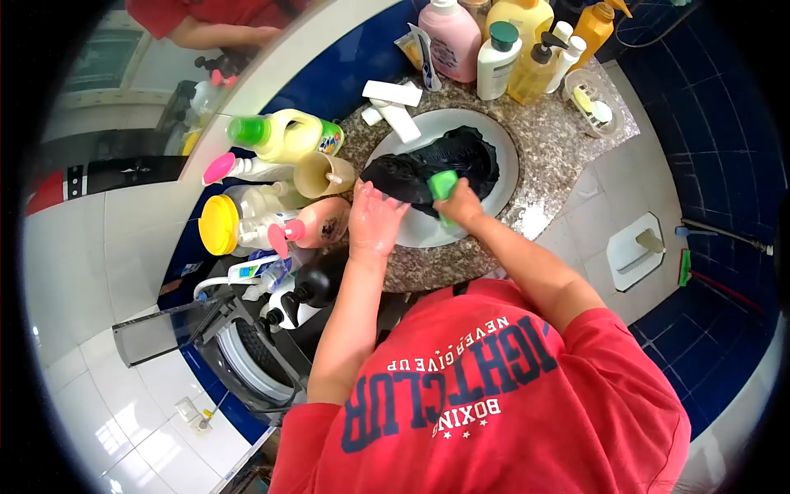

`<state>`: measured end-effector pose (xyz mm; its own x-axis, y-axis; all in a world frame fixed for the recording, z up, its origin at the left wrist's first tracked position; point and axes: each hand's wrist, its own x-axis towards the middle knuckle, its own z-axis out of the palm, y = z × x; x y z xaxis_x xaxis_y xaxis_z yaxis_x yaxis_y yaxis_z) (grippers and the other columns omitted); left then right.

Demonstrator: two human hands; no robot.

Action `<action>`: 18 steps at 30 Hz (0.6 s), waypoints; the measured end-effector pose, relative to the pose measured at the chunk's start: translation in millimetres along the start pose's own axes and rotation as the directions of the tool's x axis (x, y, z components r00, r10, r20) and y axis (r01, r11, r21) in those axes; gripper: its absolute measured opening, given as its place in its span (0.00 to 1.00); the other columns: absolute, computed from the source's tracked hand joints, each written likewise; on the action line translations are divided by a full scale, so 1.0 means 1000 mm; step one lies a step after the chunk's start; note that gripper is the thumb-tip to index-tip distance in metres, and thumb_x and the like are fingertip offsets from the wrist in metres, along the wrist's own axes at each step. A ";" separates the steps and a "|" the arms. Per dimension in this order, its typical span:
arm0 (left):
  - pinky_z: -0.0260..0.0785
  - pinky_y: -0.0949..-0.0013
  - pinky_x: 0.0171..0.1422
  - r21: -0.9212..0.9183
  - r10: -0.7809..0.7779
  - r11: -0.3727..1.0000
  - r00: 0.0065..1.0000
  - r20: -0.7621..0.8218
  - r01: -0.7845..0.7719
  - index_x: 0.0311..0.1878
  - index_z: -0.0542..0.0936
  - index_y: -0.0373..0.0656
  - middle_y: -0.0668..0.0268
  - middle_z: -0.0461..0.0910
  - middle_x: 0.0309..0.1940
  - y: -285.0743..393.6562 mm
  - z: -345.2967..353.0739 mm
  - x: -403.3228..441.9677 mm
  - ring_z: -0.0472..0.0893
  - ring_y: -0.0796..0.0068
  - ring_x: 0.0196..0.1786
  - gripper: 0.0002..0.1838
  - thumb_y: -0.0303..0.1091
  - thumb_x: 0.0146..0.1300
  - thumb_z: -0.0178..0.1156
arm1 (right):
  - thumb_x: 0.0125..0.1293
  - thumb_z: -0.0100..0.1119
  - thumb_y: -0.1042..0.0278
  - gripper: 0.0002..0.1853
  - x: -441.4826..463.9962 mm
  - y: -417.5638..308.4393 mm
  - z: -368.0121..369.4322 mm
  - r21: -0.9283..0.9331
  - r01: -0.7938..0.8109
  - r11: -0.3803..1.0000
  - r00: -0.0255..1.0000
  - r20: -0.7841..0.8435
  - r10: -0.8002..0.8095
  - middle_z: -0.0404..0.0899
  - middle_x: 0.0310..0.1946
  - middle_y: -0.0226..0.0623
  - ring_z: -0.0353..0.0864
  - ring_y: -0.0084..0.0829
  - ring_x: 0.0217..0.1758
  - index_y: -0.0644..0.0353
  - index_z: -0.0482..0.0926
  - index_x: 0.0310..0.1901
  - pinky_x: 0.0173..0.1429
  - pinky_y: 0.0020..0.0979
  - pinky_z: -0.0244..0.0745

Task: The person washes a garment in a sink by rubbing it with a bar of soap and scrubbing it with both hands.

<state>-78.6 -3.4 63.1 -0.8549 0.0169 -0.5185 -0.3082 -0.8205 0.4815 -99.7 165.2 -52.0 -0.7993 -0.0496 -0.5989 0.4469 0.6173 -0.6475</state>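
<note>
A wet, crumpled black cloth (pixel 469 156) lies in the white oval sink (pixel 506 185), its left end drawn up toward the rim. My left hand (pixel 377 221) is at that left end, with the fingers curled against the fabric at the sink's near-left edge. A green scrub brush (pixel 443 184) is gripped in my right hand (pixel 461 204) and pressed on the cloth near its middle. The underside of the brush is hidden. Behind the sink, the white faucet (pixel 395 103) stands over the basin's back-left edge.
Speckled stone counter (pixel 543 156) surrounds the sink. Several bottles, among them a pink one (pixel 450 41), line its back. A soap dish (pixel 592 103) sits at the right corner. To the left crowd a detergent bottle (pixel 284 136), a beige cup (pixel 321 174) and a yellow-lidded jar (pixel 218 225).
</note>
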 end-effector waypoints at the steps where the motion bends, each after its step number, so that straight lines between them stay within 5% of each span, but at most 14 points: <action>1: 0.46 0.38 0.70 0.053 0.029 0.998 1.000 -0.007 -0.028 0.48 0.70 0.55 0.70 0.73 0.54 -0.001 0.009 -0.006 0.70 0.59 0.59 0.11 0.43 0.66 0.55 | 0.49 0.70 0.55 0.38 0.001 -0.001 -0.011 0.030 -0.033 0.999 0.999 -0.008 0.033 0.77 0.47 0.62 0.79 0.54 0.52 0.73 0.61 0.52 0.58 0.41 0.73; 4: 0.54 0.38 0.67 0.117 0.076 0.991 0.995 -0.058 -0.069 0.50 0.69 0.53 0.70 0.72 0.56 -0.008 0.001 -0.009 0.72 0.59 0.59 0.12 0.38 0.65 0.55 | 0.46 0.70 0.54 0.38 -0.006 -0.012 -0.023 0.187 -0.035 0.982 0.999 -0.007 0.037 0.78 0.44 0.62 0.80 0.53 0.51 0.74 0.63 0.51 0.57 0.41 0.73; 6: 0.59 0.41 0.67 0.247 0.134 0.961 0.991 -0.032 -0.122 0.56 0.68 0.52 0.67 0.71 0.58 -0.012 0.004 -0.007 0.71 0.61 0.62 0.17 0.34 0.65 0.55 | 0.46 0.69 0.53 0.37 -0.022 -0.026 -0.013 0.143 0.168 0.975 0.983 0.047 -0.176 0.78 0.43 0.63 0.80 0.54 0.50 0.73 0.64 0.50 0.56 0.42 0.74; 7: 0.60 0.46 0.68 0.256 0.155 0.950 0.983 0.103 -0.177 0.59 0.66 0.52 0.66 0.72 0.58 -0.012 0.007 -0.005 0.71 0.63 0.63 0.21 0.31 0.64 0.55 | 0.46 0.68 0.52 0.38 -0.028 -0.031 -0.012 0.074 0.300 0.951 0.940 0.146 -0.308 0.78 0.43 0.63 0.79 0.56 0.49 0.72 0.64 0.50 0.55 0.43 0.74; 9: 0.62 0.48 0.68 0.234 0.144 0.959 0.986 0.088 -0.161 0.60 0.65 0.52 0.67 0.72 0.58 -0.007 0.014 -0.013 0.71 0.62 0.63 0.21 0.30 0.64 0.55 | 0.47 0.68 0.52 0.37 -0.023 -0.033 -0.019 -0.188 0.355 0.916 0.910 0.296 -0.292 0.78 0.44 0.59 0.79 0.53 0.51 0.70 0.64 0.51 0.54 0.42 0.75; 12: 0.63 0.51 0.68 0.195 0.151 0.966 0.983 0.108 -0.170 0.61 0.66 0.50 0.66 0.72 0.58 0.005 0.021 -0.021 0.71 0.63 0.63 0.22 0.28 0.64 0.54 | 0.52 0.67 0.57 0.29 0.010 -0.015 -0.041 -0.739 0.409 0.536 0.912 0.353 -0.210 0.79 0.49 0.43 0.82 0.36 0.52 0.63 0.69 0.52 0.50 0.36 0.79; 14: 0.65 0.53 0.67 0.383 0.171 0.905 0.983 0.073 -0.186 0.62 0.66 0.48 0.65 0.72 0.59 0.009 0.016 -0.025 0.72 0.65 0.62 0.22 0.26 0.64 0.53 | 0.54 0.65 0.63 0.22 0.036 0.004 -0.060 -0.810 0.464 0.358 0.878 0.366 -0.310 0.80 0.47 0.39 0.81 0.35 0.51 0.57 0.72 0.50 0.45 0.37 0.79; 15: 0.69 0.64 0.62 0.414 0.216 0.890 0.976 -0.007 -0.194 0.57 0.69 0.41 0.63 0.75 0.53 0.007 0.020 -0.025 0.75 0.70 0.55 0.20 0.22 0.62 0.55 | 0.56 0.62 0.64 0.20 0.041 0.007 -0.065 -0.871 0.417 0.260 0.875 0.307 -0.374 0.80 0.44 0.37 0.81 0.37 0.47 0.56 0.71 0.50 0.39 0.41 0.78; 16: 0.69 0.64 0.62 0.411 0.215 0.891 0.977 -0.009 -0.192 0.57 0.69 0.41 0.63 0.75 0.53 0.004 0.014 -0.021 0.75 0.70 0.55 0.20 0.22 0.62 0.55 | 0.59 0.58 0.65 0.18 0.047 0.008 -0.067 -0.911 0.357 0.205 0.874 0.249 -0.418 0.79 0.43 0.36 0.81 0.39 0.45 0.55 0.72 0.51 0.36 0.44 0.76; 18: 0.69 0.69 0.57 0.817 0.326 0.526 0.943 0.062 -0.235 0.56 0.71 0.38 0.65 0.77 0.50 -0.001 -0.004 -0.009 0.77 0.71 0.52 0.20 0.24 0.60 0.58 | 0.59 0.58 0.64 0.19 0.051 0.003 -0.079 -0.947 0.289 0.140 0.865 0.196 -0.462 0.78 0.45 0.37 0.80 0.40 0.46 0.55 0.71 0.53 0.36 0.46 0.76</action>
<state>-69.1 -5.0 64.7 -0.9329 -0.2156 -0.2885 -0.3019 0.0314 0.9528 -171.1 226.2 -47.7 -0.8190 -0.4820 -0.3112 -0.5493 0.8155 0.1825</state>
